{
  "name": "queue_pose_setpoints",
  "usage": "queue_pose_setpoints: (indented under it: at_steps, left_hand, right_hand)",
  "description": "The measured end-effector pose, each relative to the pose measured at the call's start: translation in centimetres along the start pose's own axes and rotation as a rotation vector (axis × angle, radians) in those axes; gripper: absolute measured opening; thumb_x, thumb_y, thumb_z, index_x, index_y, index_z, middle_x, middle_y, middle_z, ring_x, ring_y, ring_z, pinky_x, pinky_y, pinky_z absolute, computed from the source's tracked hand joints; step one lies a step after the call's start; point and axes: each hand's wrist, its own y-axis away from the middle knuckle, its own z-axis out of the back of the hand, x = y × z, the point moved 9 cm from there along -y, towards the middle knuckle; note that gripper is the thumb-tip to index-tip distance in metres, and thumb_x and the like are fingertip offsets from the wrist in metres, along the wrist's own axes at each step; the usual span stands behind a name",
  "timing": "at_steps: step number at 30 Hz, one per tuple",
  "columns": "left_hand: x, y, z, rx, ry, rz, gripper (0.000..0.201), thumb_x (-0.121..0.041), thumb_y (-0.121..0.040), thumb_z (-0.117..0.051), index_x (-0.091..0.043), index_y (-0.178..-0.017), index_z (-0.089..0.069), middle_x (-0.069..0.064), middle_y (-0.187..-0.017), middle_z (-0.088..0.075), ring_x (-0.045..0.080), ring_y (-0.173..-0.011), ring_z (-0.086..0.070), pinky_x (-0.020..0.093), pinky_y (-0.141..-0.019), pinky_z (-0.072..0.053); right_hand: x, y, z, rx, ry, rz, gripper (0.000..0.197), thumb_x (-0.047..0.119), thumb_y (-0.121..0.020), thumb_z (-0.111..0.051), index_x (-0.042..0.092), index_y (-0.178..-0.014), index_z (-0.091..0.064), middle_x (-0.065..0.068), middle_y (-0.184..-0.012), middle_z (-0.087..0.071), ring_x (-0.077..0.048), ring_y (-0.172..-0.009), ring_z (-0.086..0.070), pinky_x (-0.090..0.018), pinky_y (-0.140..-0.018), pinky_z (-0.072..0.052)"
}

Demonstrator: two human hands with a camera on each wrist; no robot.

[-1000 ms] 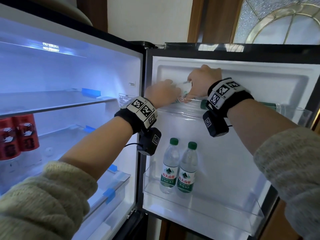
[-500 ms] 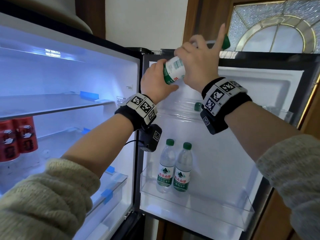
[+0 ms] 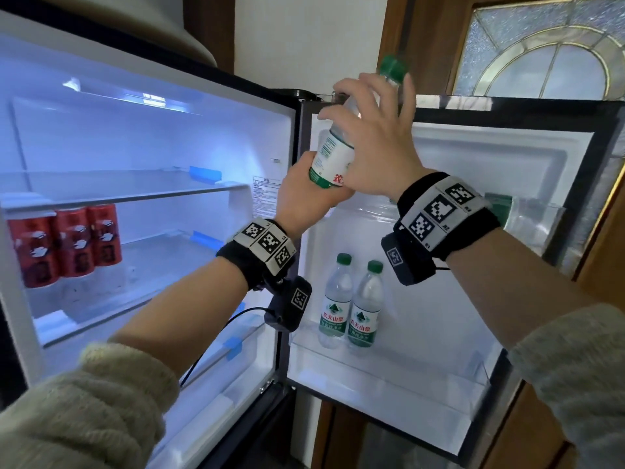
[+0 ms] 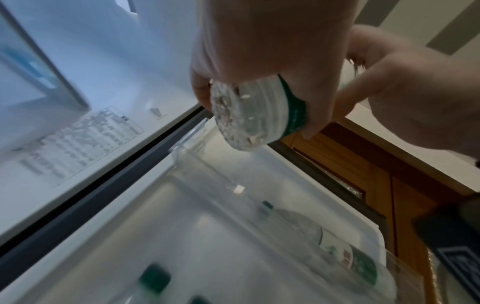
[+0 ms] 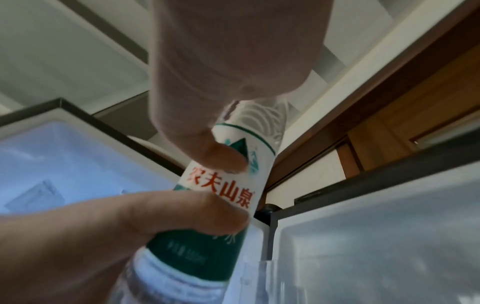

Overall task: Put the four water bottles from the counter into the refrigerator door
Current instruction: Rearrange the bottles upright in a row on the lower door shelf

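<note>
A water bottle (image 3: 333, 157) with a green cap (image 3: 392, 67) is held up, tilted, cap uppermost, in front of the top of the open refrigerator door (image 3: 473, 157). My left hand (image 3: 304, 194) grips its base (image 4: 241, 115). Around its upper body curls my right hand (image 3: 375, 140), thumb (image 5: 223, 156) on the label. Two more bottles (image 3: 336, 299) (image 3: 367, 306) stand upright side by side at the left of the lower door bin (image 3: 389, 384). A further bottle (image 4: 337, 246) lies on its side in the upper door bin (image 3: 541, 218).
Three red cans (image 3: 64, 242) stand at the left of a glass shelf inside the lit refrigerator. A wooden door frame (image 3: 602, 258) and a patterned glass window (image 3: 548, 52) are right behind the open door.
Both hands have lifted the bottle up out of the upper door bin. It has swung from lying sideways to nearly upright, cap up.
</note>
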Motion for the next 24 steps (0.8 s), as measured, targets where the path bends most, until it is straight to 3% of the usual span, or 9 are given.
queue_pose_setpoints:
  at_steps: [4, 7, 9, 12, 14, 15, 18, 21, 24]
  left_hand:
    - [1.6, 4.0, -1.1, 0.113, 0.185, 0.082, 0.036, -0.008, -0.067, -0.081, -0.017, -0.093, -0.057, 0.001, -0.080, -0.068, 0.015, -0.069, -0.065, 0.039, -0.070, -0.061]
    - [3.6, 6.6, -2.1, 0.218, 0.258, 0.154, 0.031, -0.001, -0.068, -0.078, -0.012, -0.089, -0.058, 0.001, -0.074, -0.067, 0.014, -0.065, -0.066, 0.028, -0.060, -0.056]
    - [5.3, 8.4, -2.9, 0.277, 0.275, 0.214, 0.038, -0.010, -0.061, -0.081, -0.008, -0.093, -0.060, 0.004, -0.078, -0.070, 0.017, -0.068, -0.067, 0.029, -0.064, -0.056]
    - [7.8, 11.1, -4.0, 0.318, 0.280, 0.299, 0.050, -0.023, -0.052, -0.079, -0.009, -0.098, -0.063, 0.011, -0.091, -0.071, 0.024, -0.080, -0.068, 0.039, -0.077, -0.058]
    - [9.0, 12.5, -4.6, 0.326, 0.280, 0.335, 0.042, -0.017, -0.054, -0.080, -0.017, -0.093, -0.063, 0.003, -0.085, -0.072, 0.022, -0.081, -0.068, 0.041, -0.080, -0.057]
    - [9.4, 13.0, -5.1, 0.336, 0.279, 0.352, 0.038, -0.011, -0.059, -0.080, -0.019, -0.091, -0.063, -0.001, -0.082, -0.073, 0.020, -0.080, -0.069, 0.039, -0.079, -0.057]
    - [10.5, 14.4, -6.6, 0.388, 0.259, 0.398, 0.035, 0.001, -0.070, -0.076, -0.021, -0.093, -0.062, -0.005, -0.081, -0.073, 0.011, -0.077, -0.070, 0.027, -0.071, -0.055]
    - [11.7, 15.5, -8.4, 0.412, 0.256, 0.453, 0.033, 0.002, -0.074, -0.074, -0.021, -0.094, -0.061, 0.000, -0.089, -0.071, 0.014, -0.081, -0.068, 0.028, -0.074, -0.051]
    - [12.3, 16.3, -10.5, 0.470, 0.258, 0.468, 0.030, 0.001, -0.078, -0.071, -0.023, -0.093, -0.061, -0.002, -0.089, -0.070, 0.011, -0.081, -0.066, 0.024, -0.072, -0.051]
  right_hand:
    - [1.0, 2.1, 0.9, 0.000, -0.446, -0.044, 0.054, 0.032, -0.063, -0.050, 0.025, -0.114, -0.064, -0.001, -0.142, -0.044, -0.023, -0.134, -0.033, -0.056, -0.112, -0.014]
    - [1.2, 4.2, 0.6, -0.061, -0.455, -0.116, 0.055, 0.025, -0.071, -0.060, 0.021, -0.125, -0.058, -0.009, -0.147, -0.037, -0.028, -0.134, -0.033, -0.050, -0.113, -0.019]
    - [0.9, 6.1, -0.3, -0.104, -0.493, -0.213, 0.062, 0.022, -0.073, -0.069, 0.019, -0.132, -0.051, -0.013, -0.148, -0.032, -0.027, -0.135, -0.030, -0.047, -0.114, -0.023]
    - [0.3, 9.7, -2.8, -0.077, -0.669, -0.378, 0.084, 0.022, -0.072, -0.079, 0.015, -0.142, -0.035, -0.014, -0.151, -0.017, -0.026, -0.140, -0.021, -0.024, -0.116, -0.021]
    - [-0.3, 12.2, -4.5, -0.027, -0.827, -0.517, 0.098, 0.021, -0.070, -0.084, 0.014, -0.146, -0.021, -0.012, -0.152, -0.011, -0.020, -0.140, -0.018, -0.012, -0.109, -0.020]
    - [-0.7, 13.5, -5.4, 0.005, -0.935, -0.602, 0.101, 0.017, -0.071, -0.084, 0.017, -0.146, -0.015, -0.009, -0.150, -0.013, -0.016, -0.136, -0.026, -0.011, -0.106, -0.025]
    - [-0.7, 17.1, -7.9, 0.161, -1.276, -0.873, 0.096, 0.006, -0.075, -0.080, 0.033, -0.138, -0.014, -0.004, -0.132, -0.045, -0.004, -0.099, -0.064, -0.024, -0.086, -0.055]
    - [-1.5, 19.7, -9.3, 0.305, -1.270, -1.021, 0.076, 0.020, -0.071, -0.083, 0.031, -0.129, -0.034, -0.007, -0.110, -0.069, -0.017, -0.090, -0.072, -0.041, -0.080, -0.059]
    - [-3.0, 21.3, -9.3, 0.358, -1.098, -1.035, 0.068, 0.035, -0.066, -0.084, 0.031, -0.120, -0.044, -0.002, -0.102, -0.072, -0.017, -0.090, -0.072, -0.038, -0.080, -0.058]
